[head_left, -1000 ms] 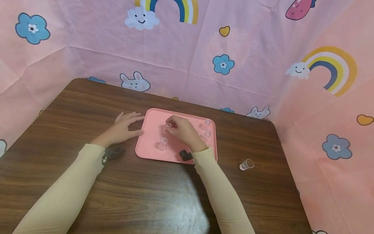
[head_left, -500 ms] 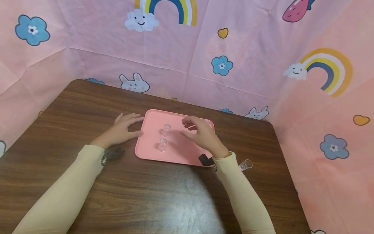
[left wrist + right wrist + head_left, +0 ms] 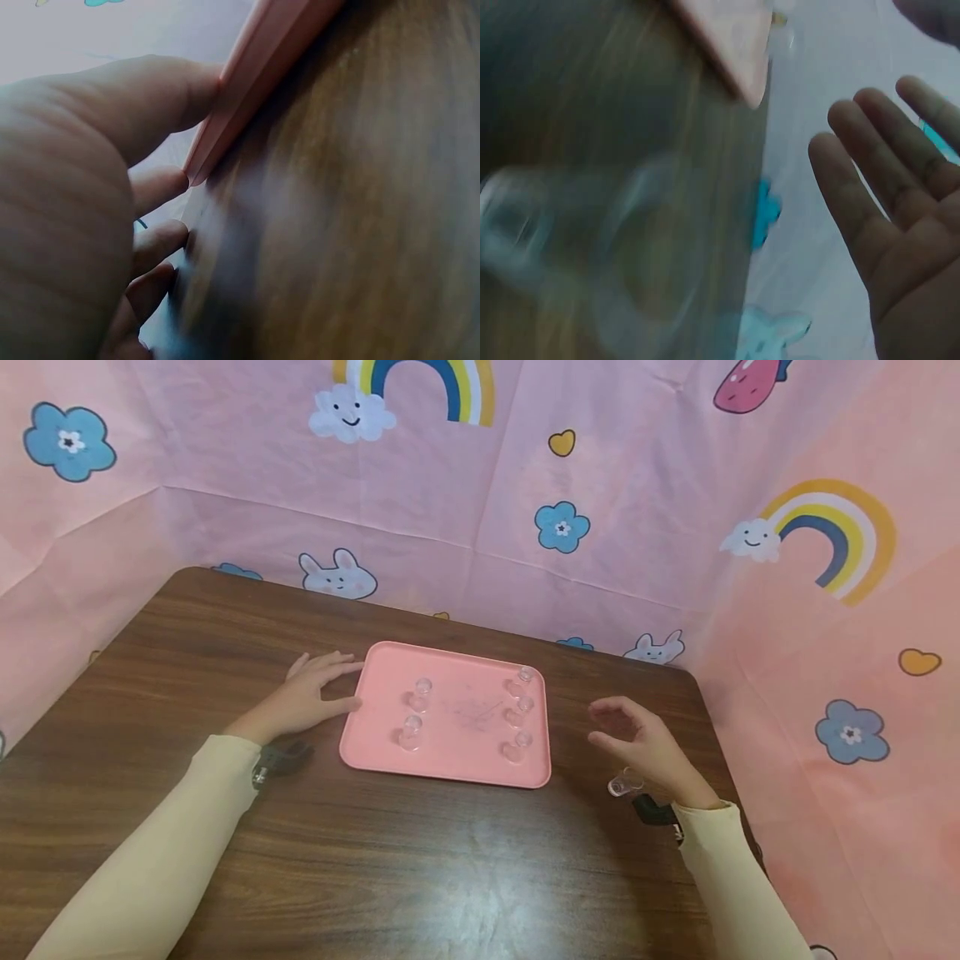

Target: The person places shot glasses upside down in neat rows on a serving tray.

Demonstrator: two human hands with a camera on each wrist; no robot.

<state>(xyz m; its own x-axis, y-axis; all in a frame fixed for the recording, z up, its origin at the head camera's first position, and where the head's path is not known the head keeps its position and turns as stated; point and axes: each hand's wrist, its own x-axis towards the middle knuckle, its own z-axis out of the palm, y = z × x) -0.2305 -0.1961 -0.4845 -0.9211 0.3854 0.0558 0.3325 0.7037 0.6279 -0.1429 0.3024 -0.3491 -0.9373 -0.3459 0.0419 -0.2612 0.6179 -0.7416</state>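
A pink tray (image 3: 457, 768) lies on the brown table. My left hand (image 3: 303, 696) is at its left side, fingers extended, with the thumb (image 3: 191, 94) touching the tray's rim. On the tray, two small clear cups (image 3: 417, 697) stand towards the left and three more clear cups (image 3: 517, 714) line the right side; they appear to stand narrow end up. To the right of the tray, my right hand (image 3: 648, 752) hovers over the table with fingers loosely spread and nothing in them. Just below it stands another clear cup (image 3: 622, 783), wide rim upward, partly blurred in the right wrist view.
The wooden table (image 3: 405, 860) stretches in front of the tray. A pink patterned cloth (image 3: 450, 518) hangs behind and along both sides of the table. A dark wrist mount (image 3: 654, 811) sits below my right wrist.
My right hand has let go of the cup at the tray's upper left and moved right, off the tray, to beside the separate cup. My left hand stays at the tray's edge.
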